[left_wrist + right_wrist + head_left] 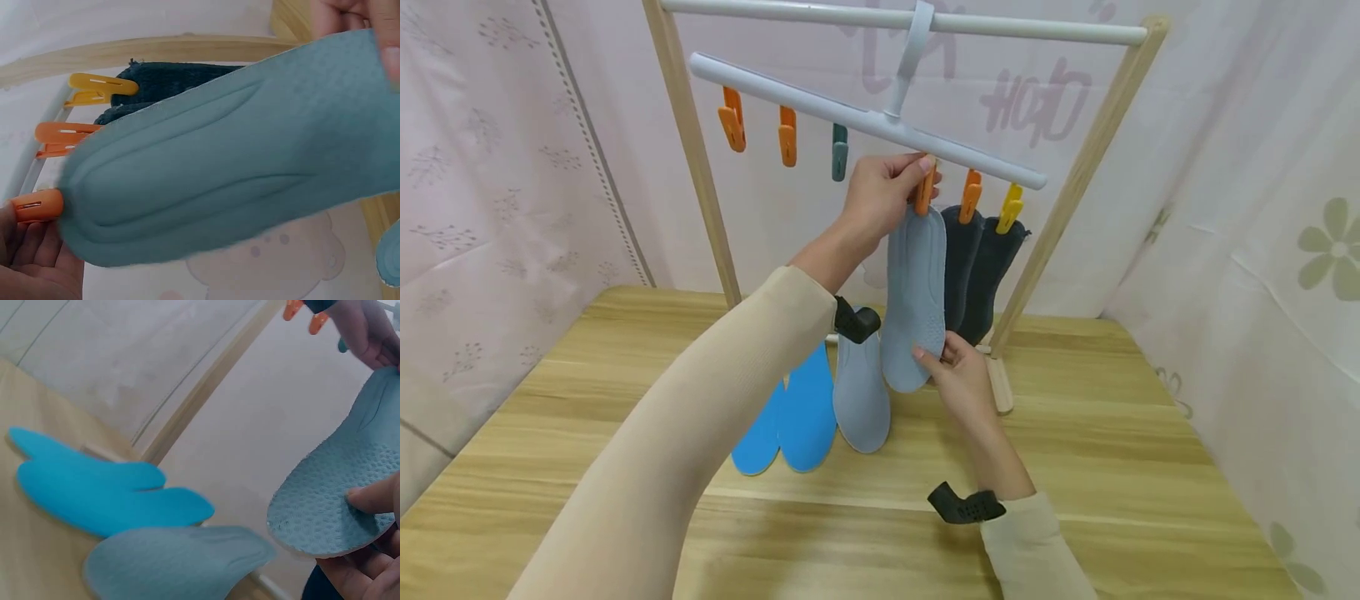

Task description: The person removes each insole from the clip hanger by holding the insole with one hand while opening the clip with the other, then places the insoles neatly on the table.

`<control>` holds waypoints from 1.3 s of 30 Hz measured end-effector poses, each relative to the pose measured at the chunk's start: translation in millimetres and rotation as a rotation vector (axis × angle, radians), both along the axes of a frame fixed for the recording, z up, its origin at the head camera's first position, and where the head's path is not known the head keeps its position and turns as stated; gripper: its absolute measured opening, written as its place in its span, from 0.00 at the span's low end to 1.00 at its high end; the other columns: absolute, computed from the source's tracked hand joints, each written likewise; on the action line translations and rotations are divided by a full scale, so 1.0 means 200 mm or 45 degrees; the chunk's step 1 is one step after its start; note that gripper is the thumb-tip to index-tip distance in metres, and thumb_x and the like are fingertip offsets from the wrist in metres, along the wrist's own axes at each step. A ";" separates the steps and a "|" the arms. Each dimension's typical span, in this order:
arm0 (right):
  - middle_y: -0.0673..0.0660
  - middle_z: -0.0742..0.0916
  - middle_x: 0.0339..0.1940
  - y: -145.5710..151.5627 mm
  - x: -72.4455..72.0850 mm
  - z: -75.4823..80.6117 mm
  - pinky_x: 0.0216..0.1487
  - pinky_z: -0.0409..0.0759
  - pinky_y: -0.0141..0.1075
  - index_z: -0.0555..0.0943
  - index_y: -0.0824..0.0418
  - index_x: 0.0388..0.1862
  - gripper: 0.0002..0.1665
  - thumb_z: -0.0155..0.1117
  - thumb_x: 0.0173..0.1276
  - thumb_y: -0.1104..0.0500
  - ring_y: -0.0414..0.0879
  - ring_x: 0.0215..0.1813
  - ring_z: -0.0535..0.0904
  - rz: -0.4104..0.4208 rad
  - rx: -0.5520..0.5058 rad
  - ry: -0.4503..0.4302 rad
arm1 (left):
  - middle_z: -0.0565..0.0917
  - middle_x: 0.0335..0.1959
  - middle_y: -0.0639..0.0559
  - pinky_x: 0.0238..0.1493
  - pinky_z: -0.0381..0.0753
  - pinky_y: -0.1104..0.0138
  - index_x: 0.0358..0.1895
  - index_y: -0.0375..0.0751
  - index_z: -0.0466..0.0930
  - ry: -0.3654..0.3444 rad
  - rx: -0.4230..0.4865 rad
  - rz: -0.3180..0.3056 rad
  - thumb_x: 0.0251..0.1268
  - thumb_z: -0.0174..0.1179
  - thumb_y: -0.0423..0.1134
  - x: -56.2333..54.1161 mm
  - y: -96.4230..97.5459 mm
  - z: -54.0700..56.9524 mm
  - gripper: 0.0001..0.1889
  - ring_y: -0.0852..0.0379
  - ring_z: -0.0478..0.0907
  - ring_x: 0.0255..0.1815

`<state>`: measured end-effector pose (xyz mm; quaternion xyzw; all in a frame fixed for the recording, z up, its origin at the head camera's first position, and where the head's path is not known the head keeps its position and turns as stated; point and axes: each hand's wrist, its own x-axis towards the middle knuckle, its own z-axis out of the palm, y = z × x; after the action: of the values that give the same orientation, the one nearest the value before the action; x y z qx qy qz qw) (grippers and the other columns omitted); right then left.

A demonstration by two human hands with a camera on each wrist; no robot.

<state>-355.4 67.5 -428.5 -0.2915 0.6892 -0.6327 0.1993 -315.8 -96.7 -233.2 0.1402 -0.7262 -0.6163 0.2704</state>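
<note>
The left hand (883,190) pinches a small orange plastic clip (924,197) between thumb and fingers, under the right half of a white tubular hanger (805,101) that tilts down to the right. A light grey-blue insole (913,287) hangs below that clip, its top end touching it; whether the clip grips the edge I cannot tell. The right hand (962,377) pinches the insole's lower end, thumb on the dimpled face and fingers behind.

Just right, a second orange clip (972,197) and a yellow clip (1009,210) hold two dark, fuzzy insoles (996,271). Three more clips (787,138) hang at the left. On the wooden table (1090,500), two bright blue insoles (807,421) lie left of another grey-blue insole (862,404).
</note>
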 end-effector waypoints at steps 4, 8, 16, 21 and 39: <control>0.69 0.85 0.59 0.01 0.02 -0.05 0.42 0.87 0.29 0.77 0.68 0.64 0.24 0.65 0.72 0.65 0.42 0.50 0.87 -0.008 0.040 -0.007 | 0.89 0.49 0.45 0.54 0.85 0.70 0.62 0.41 0.82 0.010 0.032 -0.002 0.76 0.57 0.43 0.00 0.00 0.00 0.19 0.54 0.87 0.50; 0.71 0.85 0.59 0.03 0.03 -0.09 0.45 0.85 0.28 0.77 0.71 0.63 0.24 0.65 0.70 0.68 0.47 0.53 0.86 -0.012 0.074 -0.013 | 0.88 0.50 0.45 0.54 0.85 0.71 0.63 0.41 0.82 0.011 0.053 -0.008 0.76 0.57 0.43 0.00 0.01 0.01 0.19 0.55 0.87 0.49; 0.70 0.86 0.58 0.04 0.06 -0.19 0.48 0.85 0.30 0.78 0.71 0.62 0.22 0.64 0.71 0.66 0.50 0.55 0.85 0.061 0.234 -0.090 | 0.88 0.52 0.45 0.56 0.85 0.72 0.63 0.41 0.82 0.015 0.082 -0.018 0.76 0.56 0.43 0.01 0.02 0.01 0.19 0.55 0.87 0.51; 0.71 0.86 0.58 0.04 0.06 -0.22 0.44 0.86 0.31 0.79 0.71 0.61 0.21 0.65 0.70 0.66 0.48 0.52 0.86 0.061 0.252 -0.134 | 0.88 0.52 0.45 0.57 0.84 0.72 0.63 0.41 0.82 0.011 0.069 -0.034 0.77 0.55 0.43 0.02 0.03 0.01 0.18 0.56 0.87 0.52; 0.68 0.90 0.45 0.09 0.01 -0.25 0.27 0.86 0.34 0.82 0.71 0.57 0.20 0.67 0.70 0.63 0.42 0.30 0.87 0.060 0.496 0.035 | 0.87 0.53 0.44 0.59 0.84 0.71 0.64 0.39 0.81 -0.012 0.053 -0.055 0.76 0.56 0.43 0.04 0.02 0.02 0.19 0.55 0.86 0.53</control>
<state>-353.1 86.4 -478.7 -0.2722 0.7942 -0.4785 0.2572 -308.0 -92.0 -230.2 0.1327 -0.7175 -0.6362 0.2507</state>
